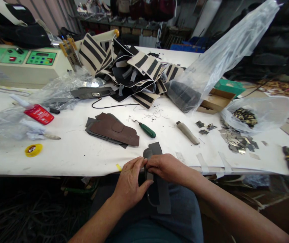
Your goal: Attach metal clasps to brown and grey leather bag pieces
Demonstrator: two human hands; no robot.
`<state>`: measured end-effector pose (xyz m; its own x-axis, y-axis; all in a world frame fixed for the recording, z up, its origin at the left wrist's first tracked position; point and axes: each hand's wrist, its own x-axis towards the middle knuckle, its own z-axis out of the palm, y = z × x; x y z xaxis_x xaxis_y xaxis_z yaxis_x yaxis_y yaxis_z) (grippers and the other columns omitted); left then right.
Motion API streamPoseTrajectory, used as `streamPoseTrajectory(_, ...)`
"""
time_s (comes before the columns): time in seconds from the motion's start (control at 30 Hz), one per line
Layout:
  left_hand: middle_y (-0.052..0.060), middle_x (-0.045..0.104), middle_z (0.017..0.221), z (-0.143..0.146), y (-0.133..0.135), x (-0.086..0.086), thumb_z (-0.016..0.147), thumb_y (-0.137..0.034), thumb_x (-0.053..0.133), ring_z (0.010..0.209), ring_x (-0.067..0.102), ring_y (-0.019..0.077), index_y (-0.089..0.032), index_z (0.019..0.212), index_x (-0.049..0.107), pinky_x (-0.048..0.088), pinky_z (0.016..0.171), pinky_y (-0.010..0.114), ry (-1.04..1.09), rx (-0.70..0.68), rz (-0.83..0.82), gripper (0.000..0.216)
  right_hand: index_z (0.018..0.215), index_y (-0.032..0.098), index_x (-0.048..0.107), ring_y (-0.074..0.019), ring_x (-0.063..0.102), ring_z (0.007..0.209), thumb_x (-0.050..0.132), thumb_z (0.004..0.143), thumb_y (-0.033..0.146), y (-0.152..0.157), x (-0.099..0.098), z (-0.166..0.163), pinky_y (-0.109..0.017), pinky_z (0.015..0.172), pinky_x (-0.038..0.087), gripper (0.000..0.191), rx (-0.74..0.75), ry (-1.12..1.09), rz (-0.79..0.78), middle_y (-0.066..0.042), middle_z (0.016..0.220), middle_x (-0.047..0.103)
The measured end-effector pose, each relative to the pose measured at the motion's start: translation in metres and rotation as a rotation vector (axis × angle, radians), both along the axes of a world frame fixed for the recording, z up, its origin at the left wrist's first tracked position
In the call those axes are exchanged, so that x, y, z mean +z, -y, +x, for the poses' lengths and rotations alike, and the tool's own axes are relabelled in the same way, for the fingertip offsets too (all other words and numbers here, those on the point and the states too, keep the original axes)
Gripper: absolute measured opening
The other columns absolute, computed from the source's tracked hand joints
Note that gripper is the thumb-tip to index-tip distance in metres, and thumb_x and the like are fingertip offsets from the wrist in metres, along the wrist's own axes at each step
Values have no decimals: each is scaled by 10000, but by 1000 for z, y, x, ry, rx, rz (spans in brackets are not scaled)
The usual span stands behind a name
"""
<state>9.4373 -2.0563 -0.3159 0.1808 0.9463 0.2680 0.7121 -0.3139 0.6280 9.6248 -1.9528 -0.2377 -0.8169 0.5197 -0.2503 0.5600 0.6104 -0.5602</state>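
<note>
Both my hands meet at the near edge of the white table, over my lap. My left hand and my right hand are closed on a long dark grey leather piece that hangs from the table edge down over my knees. Their fingertips pinch its upper part close together. Just beyond it on the table lies a stack of brown leather pieces. A green-handled awl and a beige-handled tool lie a little further out.
A heap of striped black-and-cream pieces sits mid-table, a cream machine at far left, a red glue bottle and yellow tape roll at left. Plastic bags, a cardboard box and small metal parts are at right.
</note>
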Motion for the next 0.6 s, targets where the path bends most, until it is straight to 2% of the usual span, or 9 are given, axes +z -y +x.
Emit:
streamPoseTrajectory(0.1,161,616,1435,0,0,1,885,-367,737,1335,569,348,-211,1493,412,489,1114,566,-3,-2,-2,707,1074,228,733,-198,705,919,633,960,161,2,-6,4,-279,822,503,165,-51,-25,7,-24,1010,758)
streamPoseTrajectory(0.27,152,619,1441,1,0,6,893,-368,741,1373,546,331,-215,1463,474,465,1141,545,-24,-17,-26,647,1081,221,746,-197,684,935,584,1015,212,15,-19,19,-279,815,505,176,-99,-98,113,-61,1044,715)
streamPoseTrajectory(0.37,161,601,1460,2,0,7,911,-365,722,1381,541,331,-215,1463,490,459,1141,545,-46,-11,-11,618,1067,214,753,-184,679,926,578,1030,239,25,-26,24,-273,827,504,181,-190,-162,126,-62,1020,708)
streamPoseTrajectory(0.5,177,597,1460,2,1,7,906,-361,727,1382,536,338,-200,1468,492,454,1139,551,-57,-14,-10,630,994,216,755,-179,679,865,606,1028,312,38,-31,20,-280,807,487,181,-355,-121,142,-38,921,714)
streamPoseTrajectory(0.6,181,591,1466,2,1,6,893,-387,744,1380,536,337,-197,1470,490,451,1141,548,-58,-14,-21,659,993,227,753,-176,680,849,602,1030,297,44,-31,16,-279,780,473,170,-393,-78,141,-28,908,714)
